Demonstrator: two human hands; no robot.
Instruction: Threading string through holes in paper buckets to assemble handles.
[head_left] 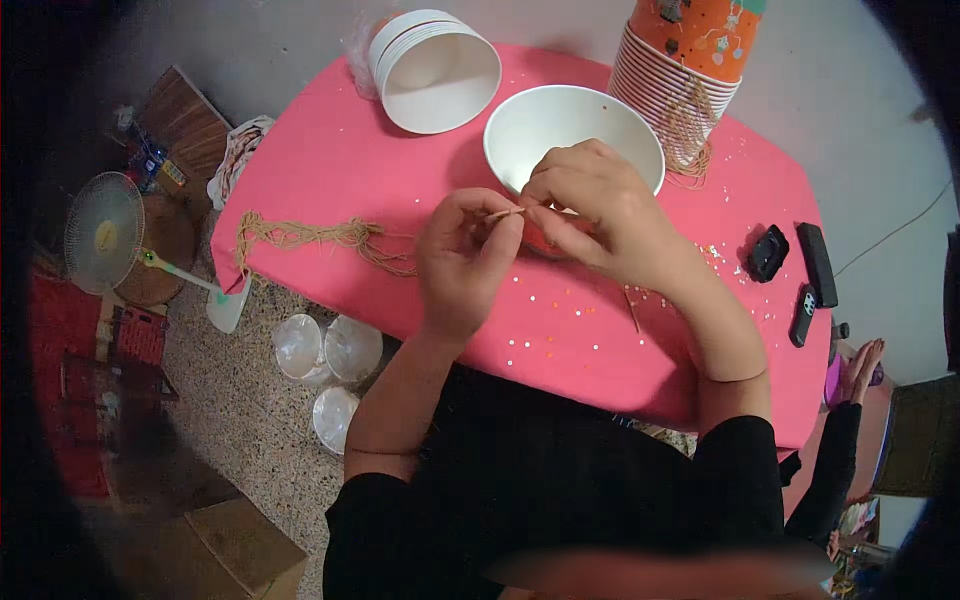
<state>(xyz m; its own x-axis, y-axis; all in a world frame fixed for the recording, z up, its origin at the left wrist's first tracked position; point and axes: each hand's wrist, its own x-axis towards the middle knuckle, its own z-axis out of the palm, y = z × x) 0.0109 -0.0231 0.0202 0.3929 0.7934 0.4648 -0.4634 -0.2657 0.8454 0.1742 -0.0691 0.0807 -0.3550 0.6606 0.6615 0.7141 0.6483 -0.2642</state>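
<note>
Over the pink counter (640, 375): the fingers of my left hand (463, 258) and right hand (605, 205) are drawn together, pinching one thin tan strand (506, 212).
Strand's place: raised between my fingertips, near the left side of the white bowl's near rim.
Strand's lie: its long axis runs nearly left to right, the right end slightly farther from me and meeting my right fingertips.
White bowl (545, 130): mouth upward, bare pale inner wall showing.
Nested white tubs (440, 75): on their side, mouths toward me, one inside another.
Orange-topped stack (690, 40): mouths down, rims layered, tan cord (690, 125) hanging over its side.
Clear tubs (372, 338): three on the speckled floor (250, 390), contents hard to make out.
Hidden: the bowl's near rim, partly behind my right hand; the strand's left end, inside my grip.
Cut off: the stack's top.
</note>
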